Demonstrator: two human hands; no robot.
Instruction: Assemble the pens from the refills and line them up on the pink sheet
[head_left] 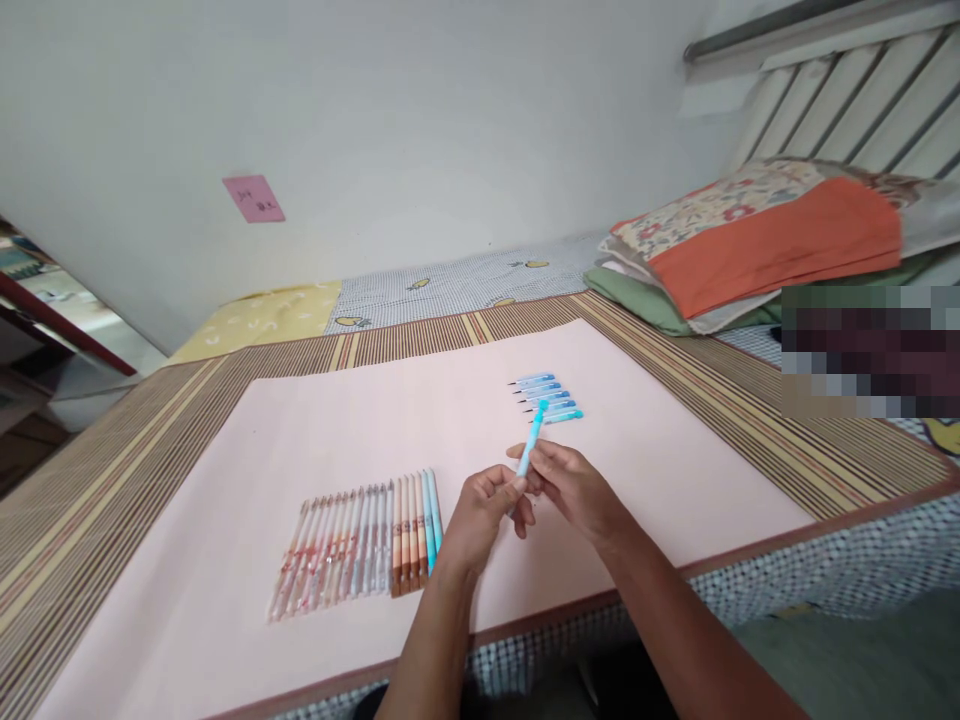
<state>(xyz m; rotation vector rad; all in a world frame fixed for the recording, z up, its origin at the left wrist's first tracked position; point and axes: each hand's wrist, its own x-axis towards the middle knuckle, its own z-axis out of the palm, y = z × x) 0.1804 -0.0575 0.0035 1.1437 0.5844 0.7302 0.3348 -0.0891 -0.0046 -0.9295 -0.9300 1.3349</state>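
A light-blue pen (532, 438) is held upright at a slant between my two hands, over the pink sheet (360, 425). My left hand (486, 510) pinches its lower end, which the fingers partly hide. Higher up on the barrel, my right hand (574, 485) grips it with thumb and fingers. Just beyond the hands lies a short column of blue pieces (546, 388) with dark pointed tips. To the left, a row of pens (337, 545) lies side by side: clear ones with reddish marks, several orange-brown ones (409, 535), and light-blue ones (432, 510) at the right end.
The pink sheet lies on a striped bamboo mat (150, 440) over a bed. Folded bedding with an orange band (787, 245) is piled at the back right. A white wall (450, 130) with a pink note (254, 198) stands behind. The mat's front edge runs beneath my forearms.
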